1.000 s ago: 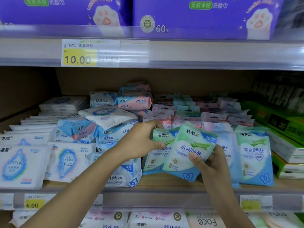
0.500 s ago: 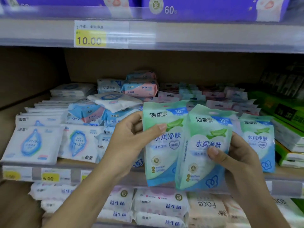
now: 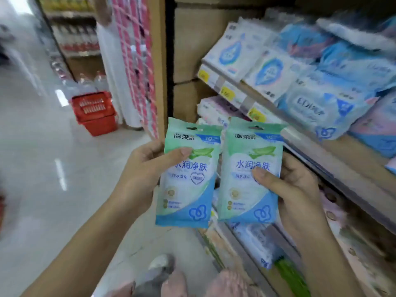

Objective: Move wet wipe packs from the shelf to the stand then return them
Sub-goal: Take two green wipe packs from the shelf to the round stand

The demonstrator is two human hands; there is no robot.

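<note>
I hold two green-and-blue wet wipe packs upright, side by side, in front of me. My left hand point(image 3: 141, 174) grips the left pack point(image 3: 188, 189) by its left edge, thumb on the front. My right hand point(image 3: 293, 189) grips the right pack point(image 3: 246, 189) by its right edge, thumb across the printed text. Both packs are off the shelf point(image 3: 304, 142), which runs along the right with white and blue wipe packs point(image 3: 321, 103) stacked on it.
A red shopping basket point(image 3: 95, 112) sits on the glossy aisle floor at the left, beside bottled water. A pink-patterned end panel point(image 3: 139, 61) and brown cartons point(image 3: 188, 50) stand ahead. Lower shelves with more packs run below right. My feet show at the bottom.
The view has swung left from facing the shelf to looking down the aisle. Both packs have come away from the shelf and now sit lower, in front of my body.
</note>
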